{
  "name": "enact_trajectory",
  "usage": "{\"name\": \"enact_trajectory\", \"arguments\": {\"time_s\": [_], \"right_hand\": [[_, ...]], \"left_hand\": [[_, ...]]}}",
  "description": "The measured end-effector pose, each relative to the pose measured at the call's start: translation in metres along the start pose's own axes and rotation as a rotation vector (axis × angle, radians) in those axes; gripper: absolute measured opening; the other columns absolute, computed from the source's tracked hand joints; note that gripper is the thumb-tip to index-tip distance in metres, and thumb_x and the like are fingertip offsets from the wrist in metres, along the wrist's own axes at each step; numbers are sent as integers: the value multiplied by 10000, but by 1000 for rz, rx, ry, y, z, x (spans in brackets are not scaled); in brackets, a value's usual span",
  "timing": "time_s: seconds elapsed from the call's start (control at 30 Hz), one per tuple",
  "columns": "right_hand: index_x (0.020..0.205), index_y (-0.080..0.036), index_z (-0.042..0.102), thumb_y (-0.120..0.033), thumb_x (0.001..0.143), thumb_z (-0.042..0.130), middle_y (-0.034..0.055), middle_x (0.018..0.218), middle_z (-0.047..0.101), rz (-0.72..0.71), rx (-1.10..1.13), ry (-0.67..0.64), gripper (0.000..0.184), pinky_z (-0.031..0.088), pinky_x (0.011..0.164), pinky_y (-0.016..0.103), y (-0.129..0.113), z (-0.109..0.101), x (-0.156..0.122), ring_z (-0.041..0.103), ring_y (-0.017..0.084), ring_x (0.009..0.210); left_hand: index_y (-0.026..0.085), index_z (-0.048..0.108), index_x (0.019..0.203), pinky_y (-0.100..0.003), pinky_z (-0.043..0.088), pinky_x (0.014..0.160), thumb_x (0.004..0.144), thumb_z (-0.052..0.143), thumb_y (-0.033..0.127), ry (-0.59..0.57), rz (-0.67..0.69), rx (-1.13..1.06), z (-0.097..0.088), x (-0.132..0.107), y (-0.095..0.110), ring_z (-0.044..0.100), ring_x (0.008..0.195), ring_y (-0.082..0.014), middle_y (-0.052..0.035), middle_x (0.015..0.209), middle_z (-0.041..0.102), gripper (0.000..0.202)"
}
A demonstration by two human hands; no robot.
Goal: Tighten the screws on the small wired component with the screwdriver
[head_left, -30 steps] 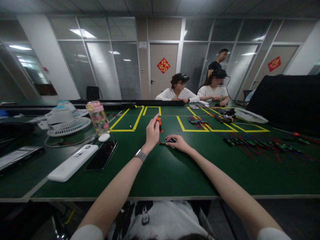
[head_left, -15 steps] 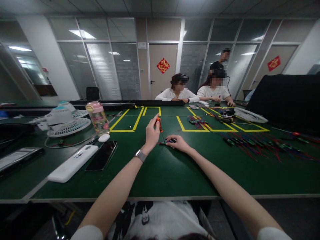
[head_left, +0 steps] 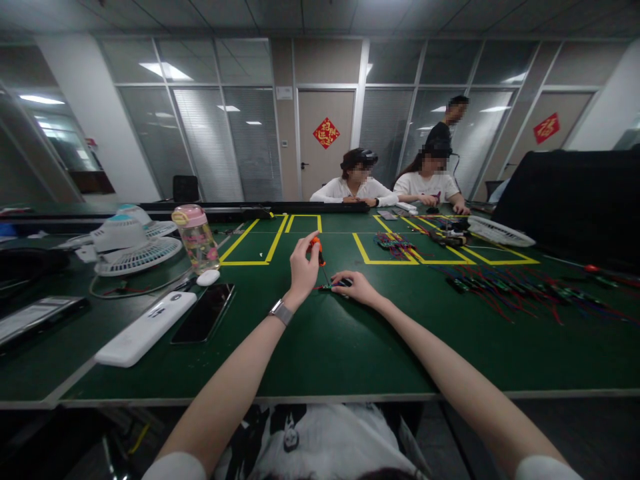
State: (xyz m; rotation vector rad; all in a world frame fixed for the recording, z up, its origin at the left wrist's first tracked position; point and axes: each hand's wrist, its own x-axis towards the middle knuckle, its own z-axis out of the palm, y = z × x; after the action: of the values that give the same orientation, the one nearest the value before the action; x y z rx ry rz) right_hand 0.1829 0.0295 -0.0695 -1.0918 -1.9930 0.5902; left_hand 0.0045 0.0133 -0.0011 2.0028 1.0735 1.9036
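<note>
Slightly shifted in the left hand (head_left: 303,267), by whose grip it is pinched, the orange screwdriver (head_left: 321,259) is aimed at a wired board (head_left: 326,287), pinched centrally on the counter (head_left: 350,353) by the right hand (head_left: 361,288), work seemingly begun but unfinished.

We note our left forearm (head_left: 233,377) and right forearm (head_left: 443,363) reaching forward from the lower corners and converging near the centre. Our left grip (head_left: 303,270) stands raised above a straight-running wrist (head_left: 291,301), fingers pointing upward and closed in a hold. Our right grip (head_left: 359,287) sits lower, just beside the left, palm downward, digits curled inward in a low pinch.
</note>
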Motion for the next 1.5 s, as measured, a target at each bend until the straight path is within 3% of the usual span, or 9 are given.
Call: {"name": "enact_trajectory", "arguments": {"time_s": [0.13, 0.3, 0.53, 0.73, 0.97, 1.2, 1.4, 1.5], "right_hand": [[818, -179, 727, -263, 705, 722, 78, 1011, 710, 2, -8, -4, 141, 450, 954, 374, 0, 0, 0, 649, 222, 985], [832, -177, 730, -269, 708, 720, 81, 1015, 710, -5, -16, -3, 155, 452, 944, 370, 2, 1, 1, 650, 220, 982], [820, -184, 729, -268, 703, 722, 74, 1013, 710, 2, -8, 2, 144, 457, 942, 375, 2, 1, 0, 651, 220, 977], [818, -180, 728, -265, 702, 721, 80, 1014, 711, -8, -4, 3, 144, 453, 950, 377, 2, 0, 0, 650, 221, 978], [816, -184, 729, -265, 705, 717, 75, 1013, 710, -5, -11, 3, 137, 452, 949, 377, 0, 0, 0, 649, 222, 986], [818, -181, 730, -261, 705, 717, 82, 1004, 711, -7, -16, 2, 139, 455, 944, 374, -1, 0, 0, 650, 226, 987], [813, -188, 728, -264, 705, 715, 72, 1003, 713, -3, -15, 4, 132, 452, 951, 384, -2, -1, -1, 649, 225, 989], [816, -192, 729, -263, 704, 716, 70, 1007, 712, -1, -17, 6, 133, 451, 953, 381, -2, -1, -1, 648, 224, 990]], "left_hand": [[213, 622, 1133, -290, 484, 810, 912, 491, 296, 14, -6, 35, 0, 0, -1, 587, 867, -155, -69, 1009, 585, 270], [215, 550, 1244, -310, 423, 956, 957, 367, 227, -19, 11, -8, 0, 1, -2, 554, 1082, -165, -75, 1167, 590, 341], [211, 652, 1070, -267, 469, 777, 875, 561, 297, 29, 7, 70, -1, 0, 1, 560, 808, -143, -44, 917, 558, 231], [224, 553, 1253, -288, 445, 887, 959, 363, 251, -31, -2, 3, 0, 1, 1, 568, 991, -161, -73, 1081, 592, 351], [209, 663, 1045, -260, 466, 767, 877, 551, 319, 38, 5, 48, -1, 0, 3, 553, 796, -140, -42, 903, 558, 230], [228, 539, 1275, -285, 435, 875, 957, 351, 242, -30, -18, -2, 0, 1, -1, 560, 957, -158, -66, 1051, 590, 370], [221, 635, 1129, -264, 459, 766, 890, 530, 304, 15, -18, 68, -1, 1, 1, 540, 771, -138, -37, 888, 535, 275], [237, 616, 1170, -269, 460, 804, 923, 462, 280, -1, -22, 59, -1, 1, 2, 549, 830, -143, -47, 939, 534, 295]]}}
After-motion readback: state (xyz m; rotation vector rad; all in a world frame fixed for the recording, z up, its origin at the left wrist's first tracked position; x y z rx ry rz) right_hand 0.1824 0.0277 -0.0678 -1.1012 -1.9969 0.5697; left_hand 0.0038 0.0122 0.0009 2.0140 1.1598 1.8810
